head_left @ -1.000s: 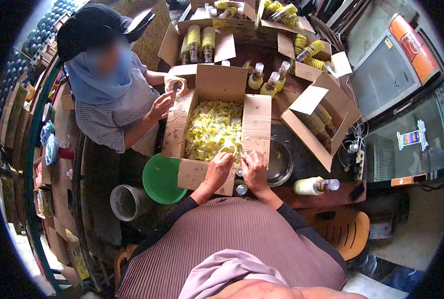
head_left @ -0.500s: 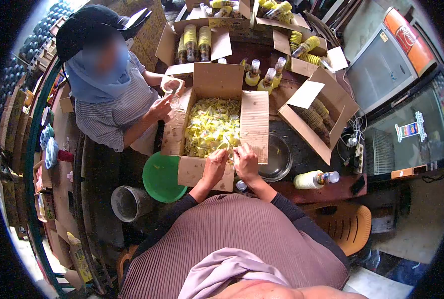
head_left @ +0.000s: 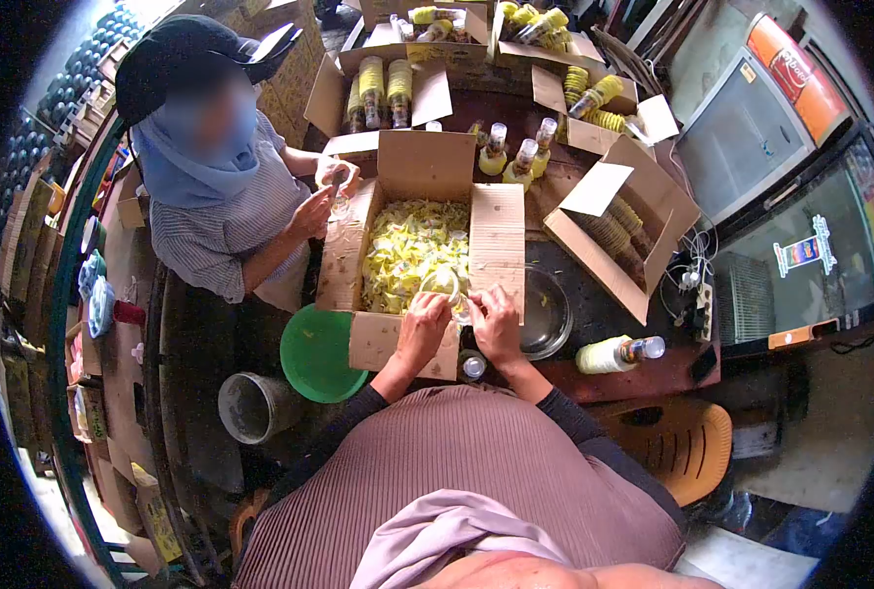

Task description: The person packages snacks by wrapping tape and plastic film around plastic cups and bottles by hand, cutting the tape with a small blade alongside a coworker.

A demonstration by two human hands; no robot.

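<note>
My left hand (head_left: 421, 329) is closed on a pale ring-shaped strip (head_left: 443, 277) at the near edge of the open cardboard box (head_left: 499, 231). Right beside it, my right hand (head_left: 496, 326) is closed, its fingertips pinching something small and whitish that I cannot make out. Yellow-and-white small pieces (head_left: 412, 250) fill the box below and beyond both hands. Close under my right wrist stands a clear-topped bottle or cup (head_left: 472, 367).
A person (head_left: 231, 216) at the left holds a ring-like item. Near the box are a green basin (head_left: 321, 353), a grey bucket (head_left: 250, 404), a clear bowl (head_left: 549, 314), a wrapped bottle (head_left: 613, 355), more bottles (head_left: 520, 165) and an open carton (head_left: 633, 236).
The pale ring now stands out clearly above my left hand. Both my hands stay close together at the box edge. The person at the left has shifted their hands slightly.
</note>
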